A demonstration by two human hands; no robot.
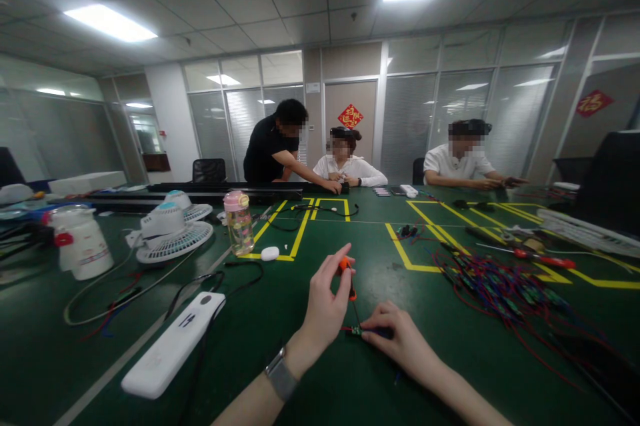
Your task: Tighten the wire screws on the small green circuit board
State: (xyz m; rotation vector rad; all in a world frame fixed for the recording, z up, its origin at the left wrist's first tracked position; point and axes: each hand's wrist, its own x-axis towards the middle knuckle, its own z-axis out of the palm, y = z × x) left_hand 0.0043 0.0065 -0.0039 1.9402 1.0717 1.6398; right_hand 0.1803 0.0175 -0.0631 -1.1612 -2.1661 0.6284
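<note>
Green counter [350,399], marked out with yellow tape [300,237], fills the near half of an office-like room. Nearest: two bare forearms, a grey-banded watch [281,373] on the left wrist. Left hand [323,303] upright over the counter, its fingers wrapped around the orange handle of a screwdriver [344,264]; shaft runs down, slightly tilted, to a small green circuit board [355,331]. Whether the tip touches it, cannot tell. Board lies low at the counter, just in front of the right hand [395,331], whose thumb and forefinger pinch its right end; a red wire [347,329] leaves its left end. Left of the hands, a long white device [173,346] with a black cable beside it. To the right, a tangled heap of wired boards [520,286], red and blue leads spilling toward the near edge; red-handled tool [555,259] just beyond. Farther left: small white case [270,253], clear bottle [239,223] with pink lid, white fans [175,233], white jug [80,243]. Far side: a standing person in black [273,146] leans over the counter beside a seated person in white [367,169]; another in white sits farther right. Behind them, a door with a red diamond sign [351,116], glass partitions [407,123] with blinds.
</note>
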